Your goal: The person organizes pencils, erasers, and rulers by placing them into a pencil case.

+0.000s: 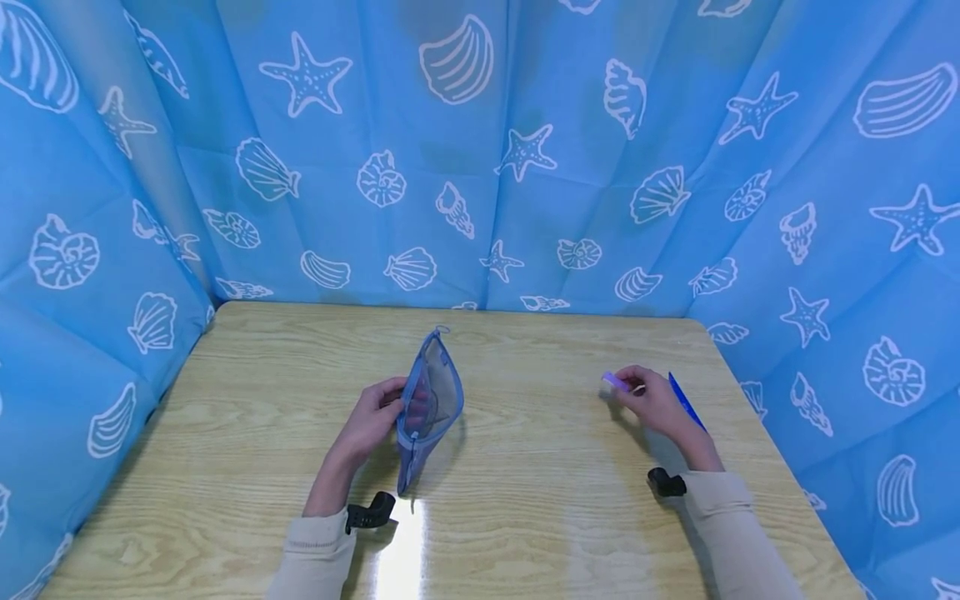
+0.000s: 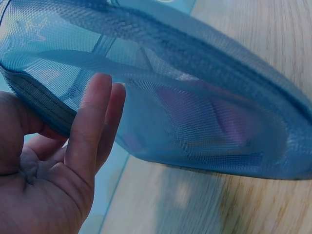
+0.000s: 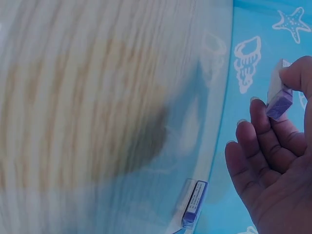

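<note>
Zippered mesh pouch (image 1: 447,383) in front of me, raised on its edge at the left hand (image 1: 369,417), its mouth gaping upward along an unzipped seam. Its long axis runs away from the person, the far tip leaning a little rightward. What matters most is the gap: the small purple block (image 1: 613,381) sits well to the pouch's right, across bare tabletop (image 1: 517,467), so the left hand is at the pouch and the right hand (image 1: 652,404) is well apart from it. The block's free end points left and slightly away — roughly toward the pouch's side of the tabletop.

The left fingers pinch the pouch's left rim; from the wrist, two of them show stretched up against the mesh. Pinkish shapes show through the weave, though I can't tell what they are. The right thumb and forefinger pinch the block, the other fingers loosely bent and apart from it. Just beside that hand lies a blue strip (image 1: 686,402) — I can't make out what it belongs to.
</note>
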`<move>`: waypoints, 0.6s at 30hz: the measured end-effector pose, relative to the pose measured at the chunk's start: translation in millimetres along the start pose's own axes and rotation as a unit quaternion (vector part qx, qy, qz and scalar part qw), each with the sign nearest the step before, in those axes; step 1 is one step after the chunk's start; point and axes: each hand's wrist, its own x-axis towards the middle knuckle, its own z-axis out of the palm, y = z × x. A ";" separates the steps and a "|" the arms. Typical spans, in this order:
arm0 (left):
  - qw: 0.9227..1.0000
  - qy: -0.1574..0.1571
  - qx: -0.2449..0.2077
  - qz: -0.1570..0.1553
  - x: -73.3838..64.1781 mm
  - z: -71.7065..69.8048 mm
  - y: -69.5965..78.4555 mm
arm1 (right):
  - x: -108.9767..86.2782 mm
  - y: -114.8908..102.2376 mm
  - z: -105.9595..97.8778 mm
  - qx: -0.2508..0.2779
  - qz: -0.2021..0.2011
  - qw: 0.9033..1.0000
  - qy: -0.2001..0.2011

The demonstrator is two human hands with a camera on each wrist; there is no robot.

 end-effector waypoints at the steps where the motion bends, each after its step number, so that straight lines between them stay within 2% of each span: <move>1: 1.000 0.000 0.001 0.000 0.0 -0.1 0.4 | 0.3 -0.4 0.5 0.000 -0.002 1.000 0.001; 18: 1.000 0.010 0.018 -0.009 -1.5 -0.4 4.1 | -5.0 -21.9 9.3 0.007 -0.034 0.999 0.002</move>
